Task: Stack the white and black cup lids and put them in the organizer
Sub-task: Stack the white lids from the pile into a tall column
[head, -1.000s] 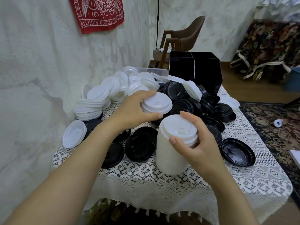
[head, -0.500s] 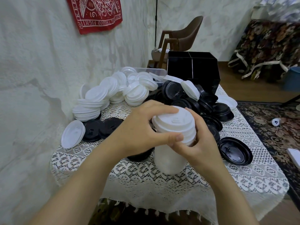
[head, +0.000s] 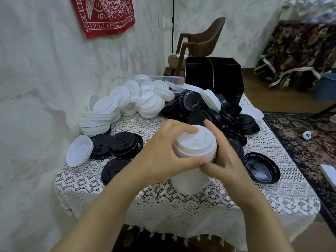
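Observation:
A tall stack of white lids (head: 193,155) stands on the lace-covered table (head: 209,200) near its front. My left hand (head: 161,157) grips the stack's top from the left, fingers over the uppermost lid. My right hand (head: 223,159) wraps round the stack from the right, thumb touching the left thumb in front. Loose white lids (head: 127,104) are heaped at the back left, black lids (head: 214,113) at the back middle. The black organizer (head: 213,77) stands at the table's far edge with its compartments showing no lids.
Several black lids (head: 120,145) and one white lid (head: 79,150) lie left of the stack; an upturned black lid (head: 260,167) lies to its right. A clear plastic tub (head: 163,80) sits behind the white heap. The wall runs along the left; a chair (head: 201,40) stands beyond.
My left hand carried a few white lids from the heap onto the top of the stack. Both hands now close round the stack's top; the stack is slightly taller.

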A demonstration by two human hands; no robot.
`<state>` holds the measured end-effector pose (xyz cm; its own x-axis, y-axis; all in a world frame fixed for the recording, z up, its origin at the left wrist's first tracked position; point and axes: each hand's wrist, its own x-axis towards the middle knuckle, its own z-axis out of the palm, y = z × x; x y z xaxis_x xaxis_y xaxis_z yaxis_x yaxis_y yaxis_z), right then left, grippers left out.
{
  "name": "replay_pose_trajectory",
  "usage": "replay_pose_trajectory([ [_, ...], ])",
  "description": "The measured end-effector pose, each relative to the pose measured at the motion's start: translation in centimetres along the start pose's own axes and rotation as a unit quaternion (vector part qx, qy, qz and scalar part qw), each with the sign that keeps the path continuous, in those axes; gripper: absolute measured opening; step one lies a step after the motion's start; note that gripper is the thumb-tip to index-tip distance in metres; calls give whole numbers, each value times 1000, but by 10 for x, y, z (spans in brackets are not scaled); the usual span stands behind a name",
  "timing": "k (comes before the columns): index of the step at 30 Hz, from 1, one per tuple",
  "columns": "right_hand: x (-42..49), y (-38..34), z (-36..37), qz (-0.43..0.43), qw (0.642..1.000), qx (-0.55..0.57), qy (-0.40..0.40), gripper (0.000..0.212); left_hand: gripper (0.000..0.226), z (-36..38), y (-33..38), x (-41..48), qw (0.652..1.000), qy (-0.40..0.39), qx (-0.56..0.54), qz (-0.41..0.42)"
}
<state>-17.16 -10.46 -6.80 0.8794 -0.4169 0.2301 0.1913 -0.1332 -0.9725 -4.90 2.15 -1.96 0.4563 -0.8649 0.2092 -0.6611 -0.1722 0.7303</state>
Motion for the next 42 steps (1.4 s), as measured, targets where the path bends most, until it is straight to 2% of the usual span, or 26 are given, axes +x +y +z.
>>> replay_pose_trajectory([
  [3, 1, -1, -2, -6, 999, 51, 12, 86, 62, 3, 2, -1, 1000, 3, -14, -3],
  [10, 6, -1, 5, -4, 997, 39, 64, 61, 58, 7, 4, 1, 999, -9, -34, -15],
  [15, 5, -2, 3, -3, 998, 17, 67, 65, 64, 9, 0, 0, 996, -23, -82, -30],
  [20, 5, -2, 1, 3, 998, 21, 66, 67, 75, 20, -5, -2, 988, 17, -144, -53],
  [24, 6, -2, -2, 8, 998, 24, 64, 68, 74, 27, -8, -2, 981, 38, -182, -52],
  [30, 8, -3, -4, 7, 998, 16, 55, 68, 75, 29, -9, -2, 981, 44, -183, -56],
  [32, 11, -4, -4, 2, 998, 5, 64, 62, 74, 28, -9, -1, 981, 41, -184, -55],
  [37, 34, -6, -20, -19, 986, -69, 150, 48, 82, 30, -13, 0, 980, 33, -189, -52],
  [39, 46, -2, -32, -19, 970, -148, 190, 45, 82, 30, -14, 0, 980, 30, -189, -52],
  [42, 68, 5, -51, -6, 931, -299, 211, 54, 80, 30, -15, 0, 980, 29, -190, -52],
])
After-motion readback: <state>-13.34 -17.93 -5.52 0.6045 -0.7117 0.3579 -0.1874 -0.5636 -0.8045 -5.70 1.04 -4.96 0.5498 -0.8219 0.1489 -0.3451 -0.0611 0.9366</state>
